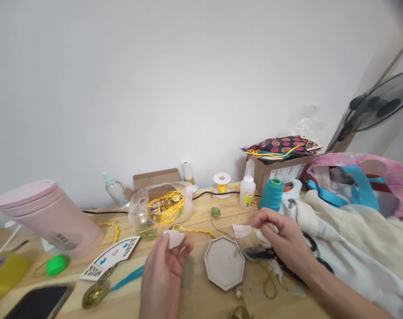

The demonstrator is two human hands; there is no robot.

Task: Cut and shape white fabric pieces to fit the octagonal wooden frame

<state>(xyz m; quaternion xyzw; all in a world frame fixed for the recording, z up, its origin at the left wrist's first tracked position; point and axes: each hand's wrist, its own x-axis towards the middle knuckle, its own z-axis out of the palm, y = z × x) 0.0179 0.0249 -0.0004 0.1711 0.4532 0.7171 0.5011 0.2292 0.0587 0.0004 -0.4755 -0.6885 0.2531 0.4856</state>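
Note:
My left hand (166, 268) pinches a small white piece (175, 239) between thumb and fingers, palm turned up. Over the right side of the table, my right hand (281, 232) has its thumb and fingertips drawn together; what they hold, if anything, is too small to tell. Just left of those fingertips a white scrap (241, 231) lies on the wood. Between my hands rests an octagonal pale tray (224, 263) with a raised rim. Black scissors (261, 253) lie under my right hand, partly hidden by it. A green thread ball (215, 212) sits behind the tray.
A pink tumbler (51, 217), phone (40, 303) and fan-shaped piece (111, 259) are on the left. Behind are a plastic bag of yellow cords (166, 206), a glue bottle (247, 192) and teal thread (271, 195). White cloth (357, 243) covers the right side.

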